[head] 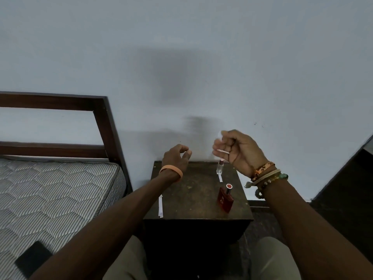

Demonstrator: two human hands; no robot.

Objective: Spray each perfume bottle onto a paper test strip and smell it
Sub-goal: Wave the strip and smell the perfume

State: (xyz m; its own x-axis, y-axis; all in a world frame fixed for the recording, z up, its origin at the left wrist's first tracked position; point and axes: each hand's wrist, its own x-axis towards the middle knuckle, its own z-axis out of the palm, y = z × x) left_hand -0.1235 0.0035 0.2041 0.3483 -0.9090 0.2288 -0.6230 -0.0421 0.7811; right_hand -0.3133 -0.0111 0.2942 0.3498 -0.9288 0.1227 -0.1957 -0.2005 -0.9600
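Above the desk's point(191, 190) far right corner, the right grip point(240, 150) pinches a paper strip point(222, 152), held high, likely for smelling. The left grip point(176, 158) hovers, fingers loosely curled, holding nothing. Below, a clear bottle point(220, 167) and a red bottle point(225, 200) stand upright, handy for spraying.

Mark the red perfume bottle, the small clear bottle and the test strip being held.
red perfume bottle point(225, 201): head view, on the red glass body.
small clear bottle point(219, 169): head view, on the clear glass below the cap.
held test strip point(222, 151): head view, on the visible white paper.
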